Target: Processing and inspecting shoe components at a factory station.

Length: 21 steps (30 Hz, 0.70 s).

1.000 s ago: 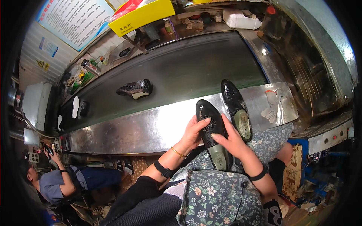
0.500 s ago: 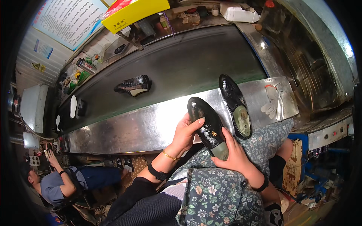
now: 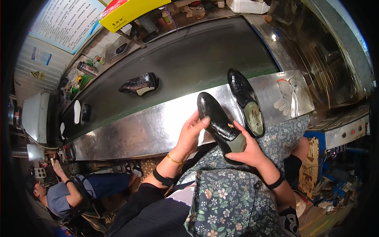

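Glossy black shoe (image 3: 218,120) raised over steel bench (image 3: 138,130) edge, right hand (image 3: 245,150) grip closed around heel, left hand (image 3: 192,132) fingertips pressing its side, second shoe (image 3: 245,100) lying just beside.

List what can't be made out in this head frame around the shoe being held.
Head view:
- Heel and sole of the held black shoe: covered by the right hand and turned away.
- Left hand fingertips: pressed on the shoe's side; palm side hidden.
- Inside of the second black shoe on the steel ledge: too dark.
- Shoe on the belt: too small for detail.
- Seated co-worker: cut by the rim.
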Available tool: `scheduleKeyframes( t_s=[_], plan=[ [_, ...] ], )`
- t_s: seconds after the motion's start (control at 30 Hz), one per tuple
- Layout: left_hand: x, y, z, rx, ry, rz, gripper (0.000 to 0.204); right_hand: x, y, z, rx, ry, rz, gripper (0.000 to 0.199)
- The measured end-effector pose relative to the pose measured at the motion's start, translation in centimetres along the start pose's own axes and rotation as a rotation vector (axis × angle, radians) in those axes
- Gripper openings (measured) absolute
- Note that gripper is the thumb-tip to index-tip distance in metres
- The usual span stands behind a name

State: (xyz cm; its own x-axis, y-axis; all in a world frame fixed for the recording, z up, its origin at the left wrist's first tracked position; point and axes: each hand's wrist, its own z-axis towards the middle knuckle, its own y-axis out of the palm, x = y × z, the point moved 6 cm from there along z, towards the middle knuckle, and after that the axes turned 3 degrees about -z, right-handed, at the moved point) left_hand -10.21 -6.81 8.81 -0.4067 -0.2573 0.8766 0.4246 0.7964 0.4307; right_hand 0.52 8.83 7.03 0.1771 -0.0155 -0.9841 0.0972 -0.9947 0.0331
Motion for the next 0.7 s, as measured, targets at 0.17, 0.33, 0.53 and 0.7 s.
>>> scheduleKeyframes(
  t_s=[0.17,0.33,0.53,0.7],
  plan=[
    [-0.2,-2.1,2.8,0.24,0.039,-0.384,0.049,1.4,0.8,0.9,-0.191,0.132,0.593,0.081],
    [-2.5,-3.3,3.8,0.324,-0.152,-0.401,0.04,3.1,0.6,0.7,-0.175,0.304,0.674,0.071],
    [-3.0,-3.5,3.3,0.393,-0.103,-0.411,0.039,2.9,0.5,0.5,-0.183,0.143,0.432,0.084],
    [-2.9,-3.4,3.6,0.346,-0.088,-0.436,0.041,2.6,0.5,0.4,-0.172,0.097,0.425,0.088]
  ],
)
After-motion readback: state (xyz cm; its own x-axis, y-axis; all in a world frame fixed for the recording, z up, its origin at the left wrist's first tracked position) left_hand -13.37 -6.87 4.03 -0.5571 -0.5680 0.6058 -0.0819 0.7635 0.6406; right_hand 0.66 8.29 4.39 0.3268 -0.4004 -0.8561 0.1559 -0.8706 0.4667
